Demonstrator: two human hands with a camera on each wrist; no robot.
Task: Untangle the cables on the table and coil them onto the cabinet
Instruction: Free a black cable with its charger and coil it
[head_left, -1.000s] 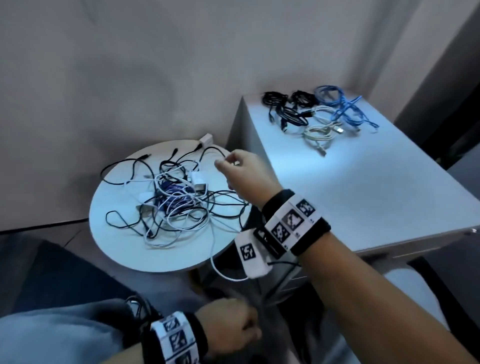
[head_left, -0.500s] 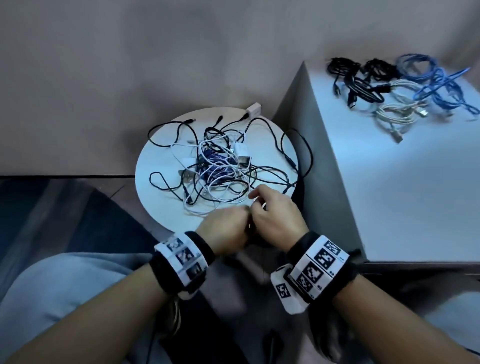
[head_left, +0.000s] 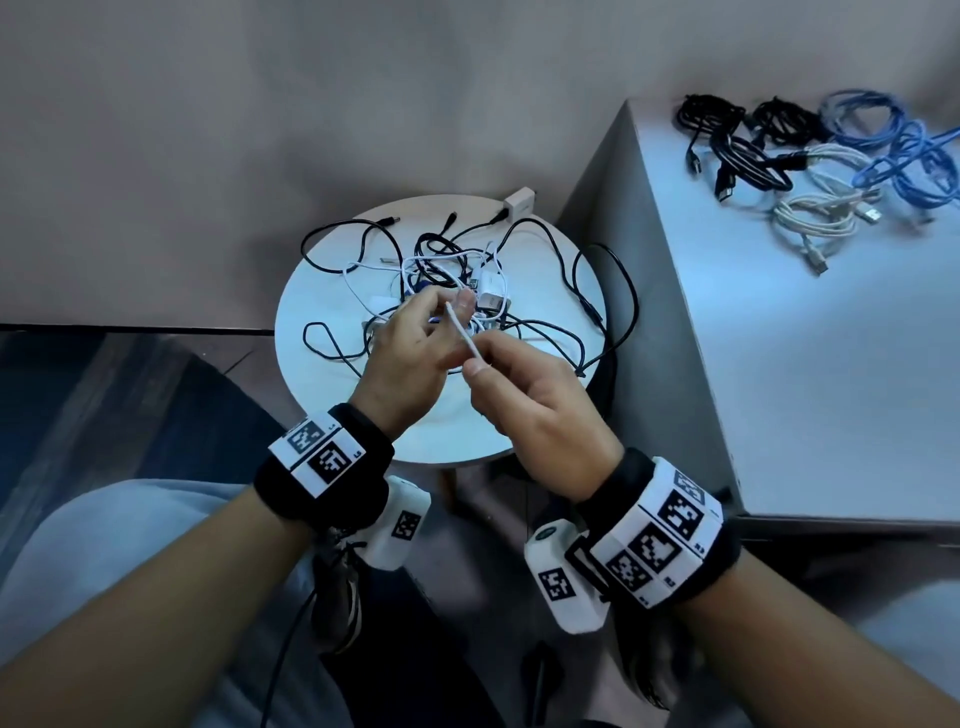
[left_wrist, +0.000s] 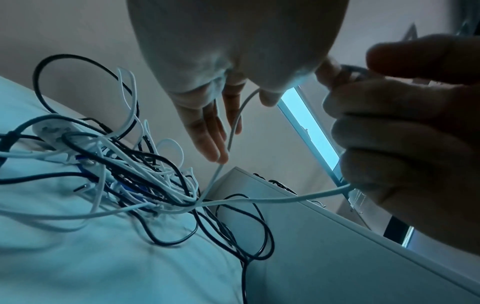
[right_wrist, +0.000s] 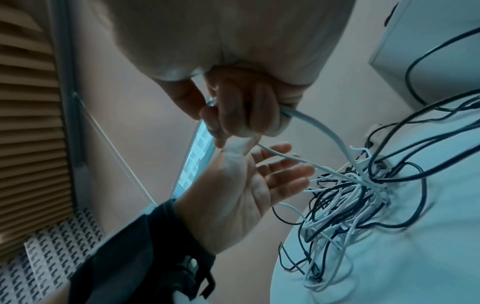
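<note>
My right hand (head_left: 540, 410) pinched the white cable (head_left: 464, 335) | left hand (head_left: 410, 358) loose-fingered alongside | cable ran away toward the tangle (head_left: 457, 291) at the table's (head_left: 311, 374) middle.

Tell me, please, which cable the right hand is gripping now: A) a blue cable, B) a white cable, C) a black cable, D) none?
B: the right hand curls round a white cable that runs down into the tangle on the round table.
</note>
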